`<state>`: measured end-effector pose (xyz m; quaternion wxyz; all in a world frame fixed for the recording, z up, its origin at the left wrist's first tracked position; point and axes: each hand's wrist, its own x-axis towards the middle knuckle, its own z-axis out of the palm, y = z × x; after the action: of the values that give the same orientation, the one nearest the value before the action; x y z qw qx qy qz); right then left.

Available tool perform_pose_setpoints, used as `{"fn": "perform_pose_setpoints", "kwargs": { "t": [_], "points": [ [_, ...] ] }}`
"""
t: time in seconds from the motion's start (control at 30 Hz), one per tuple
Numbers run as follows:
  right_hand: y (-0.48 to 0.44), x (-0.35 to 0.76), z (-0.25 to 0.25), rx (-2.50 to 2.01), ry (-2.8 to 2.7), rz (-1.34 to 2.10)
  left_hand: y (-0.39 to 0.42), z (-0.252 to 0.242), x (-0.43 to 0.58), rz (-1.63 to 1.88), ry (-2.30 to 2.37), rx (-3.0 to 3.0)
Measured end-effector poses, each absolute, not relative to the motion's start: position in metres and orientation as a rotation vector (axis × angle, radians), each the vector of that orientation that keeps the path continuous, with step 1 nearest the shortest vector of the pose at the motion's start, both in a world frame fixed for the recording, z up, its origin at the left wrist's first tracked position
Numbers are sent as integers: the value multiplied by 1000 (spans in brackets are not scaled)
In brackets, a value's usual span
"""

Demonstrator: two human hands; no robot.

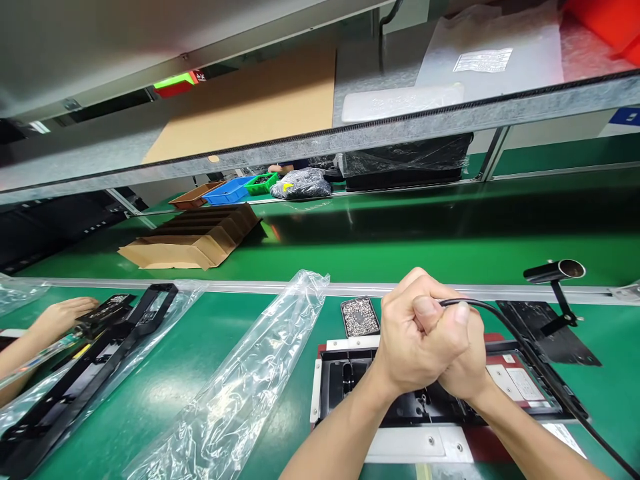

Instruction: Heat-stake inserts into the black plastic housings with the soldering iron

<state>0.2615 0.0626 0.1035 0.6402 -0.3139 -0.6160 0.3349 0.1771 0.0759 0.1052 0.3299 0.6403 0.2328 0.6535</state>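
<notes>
My left hand and my right hand are pressed together, fingers closed, thumbs side by side on top. A black cable comes out from between them at the thumbs, arches right and runs down to the lower right edge. What else the fists enclose is hidden. Below them lies a long black plastic housing in a dark red fixture with white blocks. My forearms and hands cover the housing's middle.
A clear plastic bag lies to the left. Beyond the housing sits a small dish of tiny parts; a black tube holder stands right. Another person's hand touches a black part at far left. A shelf edge crosses above.
</notes>
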Motion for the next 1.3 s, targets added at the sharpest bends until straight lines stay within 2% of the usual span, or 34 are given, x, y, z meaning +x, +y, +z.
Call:
{"fn": "perform_pose_setpoints", "kwargs": {
  "t": [1.3],
  "points": [
    [63,260,103,-729,-1433,699,75,105,178,1794,583,1689]
  ]
}}
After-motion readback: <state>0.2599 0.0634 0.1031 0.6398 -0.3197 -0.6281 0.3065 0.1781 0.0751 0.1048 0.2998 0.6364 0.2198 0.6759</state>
